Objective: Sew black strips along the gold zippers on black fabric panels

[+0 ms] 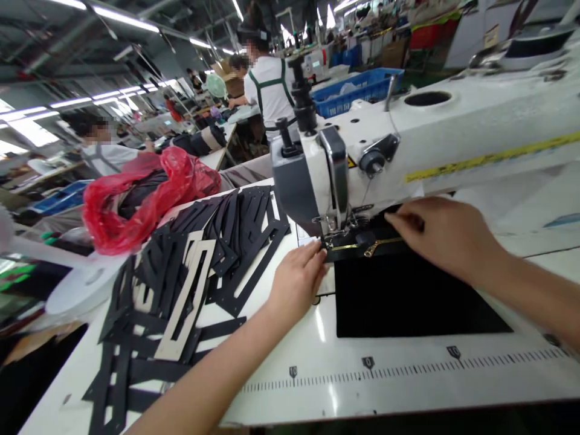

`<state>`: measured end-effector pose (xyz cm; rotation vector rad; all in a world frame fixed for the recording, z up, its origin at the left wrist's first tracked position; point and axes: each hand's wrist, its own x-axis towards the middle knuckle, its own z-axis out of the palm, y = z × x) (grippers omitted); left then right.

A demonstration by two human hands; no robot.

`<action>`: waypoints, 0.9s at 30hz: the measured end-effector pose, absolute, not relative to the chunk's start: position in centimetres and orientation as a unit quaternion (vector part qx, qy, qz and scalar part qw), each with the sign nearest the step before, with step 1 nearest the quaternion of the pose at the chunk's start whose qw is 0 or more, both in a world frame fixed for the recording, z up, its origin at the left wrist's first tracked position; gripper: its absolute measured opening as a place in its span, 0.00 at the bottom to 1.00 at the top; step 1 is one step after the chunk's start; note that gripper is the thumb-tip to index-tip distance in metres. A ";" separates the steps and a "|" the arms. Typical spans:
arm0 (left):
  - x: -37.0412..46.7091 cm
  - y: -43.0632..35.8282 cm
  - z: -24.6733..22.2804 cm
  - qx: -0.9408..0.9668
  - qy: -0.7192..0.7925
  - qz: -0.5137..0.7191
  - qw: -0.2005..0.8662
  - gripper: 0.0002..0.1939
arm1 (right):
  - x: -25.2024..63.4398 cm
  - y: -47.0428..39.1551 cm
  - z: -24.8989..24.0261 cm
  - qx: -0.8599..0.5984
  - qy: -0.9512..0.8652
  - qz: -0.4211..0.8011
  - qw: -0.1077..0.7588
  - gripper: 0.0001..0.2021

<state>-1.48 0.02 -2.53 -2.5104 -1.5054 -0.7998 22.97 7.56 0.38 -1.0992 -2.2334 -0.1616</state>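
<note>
A black fabric panel [408,296] lies flat on the sewing table. Along its upper edge runs a zipper [345,247] with gold teeth and a metal pull [371,248], close under the head of a white sewing machine [335,181]. My left hand [299,275] has its fingers bent and pressed together on the left end of the zipper, beside the presser foot [334,225]. To the right of the needle area, my right hand [435,232] pinches the far part of the black zipper strip between thumb and forefinger. The fingertips partly cover what they grip.
Black slotted frame pieces [244,272] are heaped left of the machine, with a beige one [185,302] on top. Behind them sits a red plastic bag [136,199]. A ruler scale [335,377] marks the front edge. Co-workers [272,90] and a blue crate [356,93] are beyond.
</note>
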 end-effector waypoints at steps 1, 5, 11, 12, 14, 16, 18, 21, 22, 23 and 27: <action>-1.7 0.6 -2.8 -0.838 -0.479 -0.253 0.065 0.09 | 22.5 6.1 0.0 -0.389 -0.869 -0.048 0.303 0.13; -1.5 2.0 -2.3 -0.852 -0.477 -0.209 0.050 0.08 | 20.4 0.6 -1.6 -0.291 -0.924 -0.004 0.250 0.12; -1.1 2.5 -0.7 -0.827 -0.523 -0.205 0.035 0.08 | 17.9 1.6 -1.0 -0.332 -0.918 -0.010 0.216 0.10; -1.1 2.4 -0.8 -0.827 -0.522 -0.206 0.034 0.08 | 17.6 2.1 -0.8 -0.338 -0.916 -0.020 0.214 0.09; -1.0 2.2 -1.2 -0.829 -0.517 -0.211 0.036 0.07 | 17.2 2.8 -0.8 -0.340 -0.916 -0.036 0.212 0.09; -1.0 1.8 -1.8 -0.835 -0.506 -0.215 0.039 0.07 | 17.1 3.3 -1.0 -0.336 -0.916 -0.050 0.213 0.10; -0.9 1.5 -2.4 -0.838 -0.498 -0.219 0.043 0.08 | 17.1 3.7 -1.3 -0.334 -0.913 -0.065 0.225 0.11; -0.7 1.0 -3.2 -0.836 -0.497 -0.223 0.069 0.08 | 17.2 4.6 -2.1 -0.317 -0.914 -0.069 0.243 0.12; -0.5 0.8 -3.4 -0.833 -0.500 -0.225 0.082 0.09 | 17.2 4.9 -2.3 -0.310 -0.916 -0.066 0.245 0.12; -0.4 0.8 -3.5 -0.829 -0.502 -0.226 0.095 0.09 | 17.3 5.1 -2.5 -0.304 -0.919 -0.060 0.243 0.12; -0.1 0.7 -3.6 -0.823 -0.507 -0.233 0.107 0.10 | 17.4 5.5 -2.7 -0.296 -0.927 -0.040 0.226 0.14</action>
